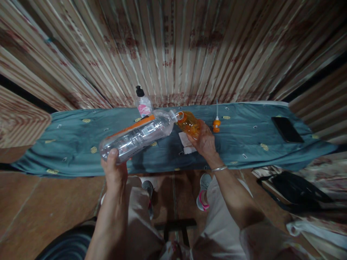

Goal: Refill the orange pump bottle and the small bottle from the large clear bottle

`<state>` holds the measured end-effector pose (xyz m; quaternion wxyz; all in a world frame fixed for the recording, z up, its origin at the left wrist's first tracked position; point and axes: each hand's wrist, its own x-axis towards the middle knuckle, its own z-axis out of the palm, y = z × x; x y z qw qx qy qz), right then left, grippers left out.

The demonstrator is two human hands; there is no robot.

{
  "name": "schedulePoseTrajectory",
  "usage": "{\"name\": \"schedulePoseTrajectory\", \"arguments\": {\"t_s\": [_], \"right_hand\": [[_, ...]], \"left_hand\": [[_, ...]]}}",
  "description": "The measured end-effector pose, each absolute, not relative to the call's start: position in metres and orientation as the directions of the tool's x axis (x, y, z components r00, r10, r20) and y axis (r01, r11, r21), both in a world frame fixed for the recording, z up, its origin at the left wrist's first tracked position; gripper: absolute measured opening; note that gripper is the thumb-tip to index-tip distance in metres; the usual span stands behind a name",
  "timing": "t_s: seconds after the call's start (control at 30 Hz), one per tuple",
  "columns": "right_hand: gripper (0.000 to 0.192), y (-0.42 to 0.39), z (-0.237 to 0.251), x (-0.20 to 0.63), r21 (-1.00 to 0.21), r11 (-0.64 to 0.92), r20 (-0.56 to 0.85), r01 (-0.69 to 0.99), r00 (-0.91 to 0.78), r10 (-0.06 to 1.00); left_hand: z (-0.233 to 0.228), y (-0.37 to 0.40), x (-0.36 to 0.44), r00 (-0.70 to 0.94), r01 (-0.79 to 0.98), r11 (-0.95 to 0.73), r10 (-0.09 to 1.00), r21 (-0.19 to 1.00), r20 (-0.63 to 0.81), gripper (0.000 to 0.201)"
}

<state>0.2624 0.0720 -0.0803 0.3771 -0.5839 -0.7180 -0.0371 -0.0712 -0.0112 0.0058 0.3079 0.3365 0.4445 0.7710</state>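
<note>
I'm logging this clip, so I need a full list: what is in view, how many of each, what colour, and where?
Clear bottle: 1, transparent with orange label, tilted, mouth at the orange bottle.
Orange bottle: 1, amber, over the cloth's middle.
Pump bottle: 1, clear with pink label and black top, upright at the back edge.
Orange cap with tube: 1, on the cloth, right of centre.
Phone: 1, black, cloth's right end.
White paper: 1, on the cloth, under the orange bottle.
Cloth: 1, teal with yellow motifs, over the bench.
Black bag: 1, floor at right.
Shoes: 2, grey and pink, on the floor.
Left hand: grips the clear bottle's base.
Right hand: holds the orange bottle; silver bangle at the wrist.
</note>
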Motion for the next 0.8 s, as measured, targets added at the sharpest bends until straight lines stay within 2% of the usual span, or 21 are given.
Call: {"name": "schedulePoseTrajectory", "arguments": {"t_s": [0.3,0.53,0.8], "right_hand": [[0.075,0.0730,-0.0829,0.2631,-0.388,0.316,0.580,0.866,-0.037,0.814],[0.072,0.0719,-0.0796,0.2617,-0.399,0.321,0.582,0.859,-0.033,0.813],[0.078,0.0733,-0.0847,0.2629,-0.363,0.322,0.607,0.875,-0.041,0.794]], "left_hand": [[0.0040,-0.0104,-0.0723,-0.594,-0.191,-0.412,0.771,0.891,0.229,0.066],[0.0026,-0.0116,-0.0751,-0.556,-0.185,-0.427,0.788,0.885,0.264,0.054],[0.0037,-0.0096,-0.0741,-0.586,-0.207,-0.438,0.772,0.875,0.247,0.058]]}}
